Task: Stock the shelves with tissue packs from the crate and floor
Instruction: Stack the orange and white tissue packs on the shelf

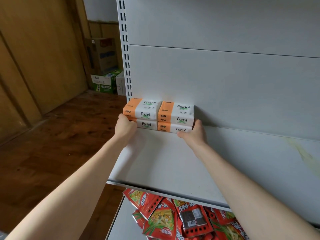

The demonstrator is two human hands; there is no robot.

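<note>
Tissue packs (158, 115): four, in a two-by-two block, two wide and two high. The block sits at the back left corner of the white shelf (164, 161), its rear against the back panel (225, 84), just beside the slotted upright (125, 49).

Left hand (125, 126) is at the block's left end, level with the lower pack. Its fingers (123, 118) are curled tight against that end, gripping it, and the fingertips are hidden behind the knuckles.

Right hand (195, 132) is at the opposite end. The thumb (181, 134) lies along the front bottom edge of the lower right pack and the other fingers (198, 122) wrap round the right end, so they are closed on the packs. The block is clamped between the two hands.

Look of the packs: soft plastic wrap, white over the right two-thirds, orange band at the left end. "Facial" is printed in dark letters on the top and front faces, with a small green tag beneath (finer print too small to read). The top faces are slightly puffed and the front edges are aligned.

Elsewhere, red snack packets (181, 219) are heaped on the shelf below. Cardboard boxes (102, 54) are stacked on the wooden floor (52, 144) to the left.
</note>
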